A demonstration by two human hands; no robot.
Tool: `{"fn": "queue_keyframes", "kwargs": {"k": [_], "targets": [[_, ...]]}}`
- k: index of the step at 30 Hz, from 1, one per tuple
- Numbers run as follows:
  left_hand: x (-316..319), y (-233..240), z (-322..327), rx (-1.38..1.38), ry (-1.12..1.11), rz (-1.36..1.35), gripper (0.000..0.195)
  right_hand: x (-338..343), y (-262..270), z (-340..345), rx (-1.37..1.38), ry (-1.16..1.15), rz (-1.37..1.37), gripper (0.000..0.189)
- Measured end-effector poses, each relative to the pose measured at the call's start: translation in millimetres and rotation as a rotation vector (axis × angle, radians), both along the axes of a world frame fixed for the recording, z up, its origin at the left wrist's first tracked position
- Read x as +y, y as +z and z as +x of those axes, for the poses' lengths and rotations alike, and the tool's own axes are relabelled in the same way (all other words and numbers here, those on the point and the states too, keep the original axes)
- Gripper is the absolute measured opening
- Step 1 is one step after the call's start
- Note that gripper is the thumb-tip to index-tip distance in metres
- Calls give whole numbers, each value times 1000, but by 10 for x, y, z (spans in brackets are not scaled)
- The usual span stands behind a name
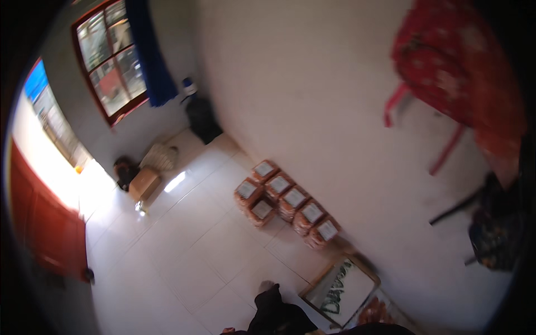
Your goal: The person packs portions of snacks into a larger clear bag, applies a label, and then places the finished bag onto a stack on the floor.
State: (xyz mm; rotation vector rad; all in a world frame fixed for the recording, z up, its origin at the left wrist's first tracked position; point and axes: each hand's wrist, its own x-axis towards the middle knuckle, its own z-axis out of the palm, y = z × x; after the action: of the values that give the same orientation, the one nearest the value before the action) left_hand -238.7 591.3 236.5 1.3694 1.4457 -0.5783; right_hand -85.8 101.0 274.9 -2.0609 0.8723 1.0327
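Observation:
At the bottom edge, only a small bit of my left hand [228, 330] seems to show, too little to tell its grip. My right hand is out of view. My dark-clothed leg [272, 307] and foot [266, 286] are on the white tiled floor [188, 259]. To the right of the foot lies a wood-framed white board [356, 289] with green lettering. Beside it, a clear plastic bag [374, 312] holds reddish-brown items. Farther along the wall stand several stacks of packs [295, 199] in clear wrap, reddish-brown with white labels on top.
A cardboard box [144, 183] and a pale woven bag [159, 157] lie near the bright doorway [54, 167] with its red door [46, 222]. A dark container [202, 119] stands in the corner under a blue curtain [153, 63]. Red patterned bags [439, 63] hang on the right wall.

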Motion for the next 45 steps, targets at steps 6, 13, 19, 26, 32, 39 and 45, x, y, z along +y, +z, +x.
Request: {"fn": "queue_keyframes", "kwargs": {"k": [6, 13, 19, 26, 32, 39, 45], "targets": [[104, 220, 1425, -398, -575, -40, 29, -58, -129, -1361, -710, -851, 764, 26], [-771, 819, 3359, -1001, -1224, -57, 20, 1672, -169, -3192, -406, -823, -194, 23], [-1328, 726, 3368, -806, -1552, -72, 16, 2507, -287, -3724, -149, -1092, -133, 23], [-2763, 514, 2338, -686, -2058, -248, 20, 2510, -415, -4403, -40, -1362, -157, 24], [-3965, 250, 1550, -692, -2316, -212, 23, 1113, -932, -5264, 90, -1042, -448, 20], [-5538, 79, 906, -687, -2070, -309, 22, -2396, -472, -4749, -188, -624, -576, 20], [-6487, -999, 1046, -954, -1833, -193, 18, -3610, -1413, -3415, -504, -866, -483, 18]]}}
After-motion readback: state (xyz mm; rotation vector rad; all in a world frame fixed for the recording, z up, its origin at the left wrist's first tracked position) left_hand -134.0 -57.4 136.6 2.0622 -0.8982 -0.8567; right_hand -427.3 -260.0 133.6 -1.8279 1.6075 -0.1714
